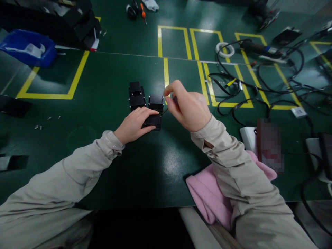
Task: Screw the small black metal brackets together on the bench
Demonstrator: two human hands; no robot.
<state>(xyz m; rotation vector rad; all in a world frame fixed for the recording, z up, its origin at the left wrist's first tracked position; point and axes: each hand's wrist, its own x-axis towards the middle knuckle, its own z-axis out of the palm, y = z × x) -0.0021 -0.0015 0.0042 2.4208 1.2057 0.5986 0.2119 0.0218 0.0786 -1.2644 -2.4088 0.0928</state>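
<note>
My left hand (136, 124) is closed around a small black block-shaped part (153, 120), thumb at its near edge and fingers over its top. A thin dark tool that looks like a hex key (164, 112) sticks out from the pinched fingers of my right hand (185, 105). Its tip points at the right side of the held part; whether it sits in a screw I cannot tell. Just beyond lies a similar black block (156, 100) with small screws at its edges. To its left is a longer black pair of blocks (137, 95), also with screws.
Loose screws (38, 127) lie on the green table (116, 173) at left. A blue bin (28, 48) stands beside black trays (75, 20). Black cables (233, 88) tangle at right, with a white tape roll (224, 50). Pink cloth (207, 193) lies under my right forearm.
</note>
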